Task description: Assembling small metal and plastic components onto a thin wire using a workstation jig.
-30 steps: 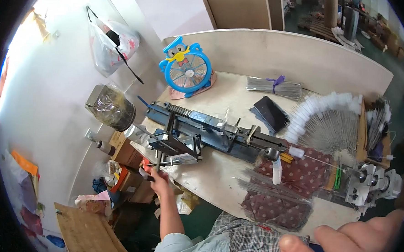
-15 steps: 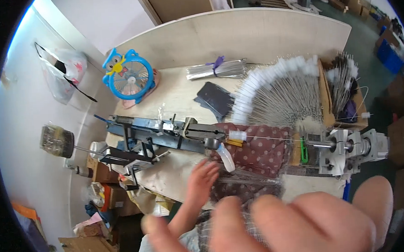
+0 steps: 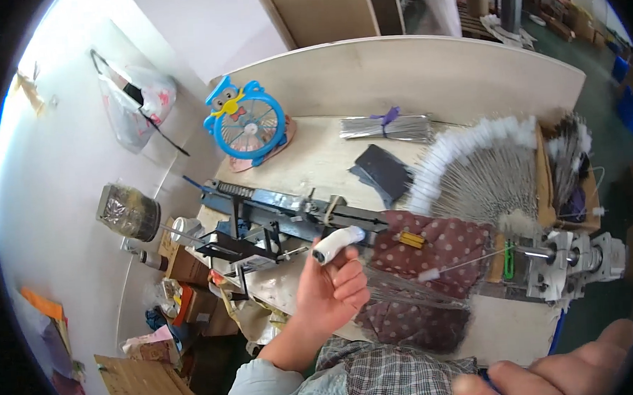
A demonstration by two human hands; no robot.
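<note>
My left hand (image 3: 334, 291) is closed around a white-wrapped lever handle (image 3: 339, 244), which joins the dark metal bench machine (image 3: 274, 217) at its right end. A thin metal rod with a white tip (image 3: 429, 274) slants over the brown dotted cloth (image 3: 437, 305). Its other end reaches toward the metal spindle unit (image 3: 570, 259) on the right, beside a green clip (image 3: 508, 260). My right hand (image 3: 562, 374) is large at the lower right edge, partly cut off, with its thumb apart and nothing seen in it.
Many white-tipped rods (image 3: 483, 171) fan out at the back right, next to a cardboard box (image 3: 544, 178). A tied rod bundle (image 3: 388, 127), dark sheets (image 3: 383, 171) and a blue fan (image 3: 250, 129) stand toward the back panel (image 3: 410, 71). A yellow piece (image 3: 412, 240) lies on the cloth.
My left hand has risen and closed on the white handle, which now points left. My right hand has moved down and right. The rod's white tip has dropped from the machine to over the cloth.
</note>
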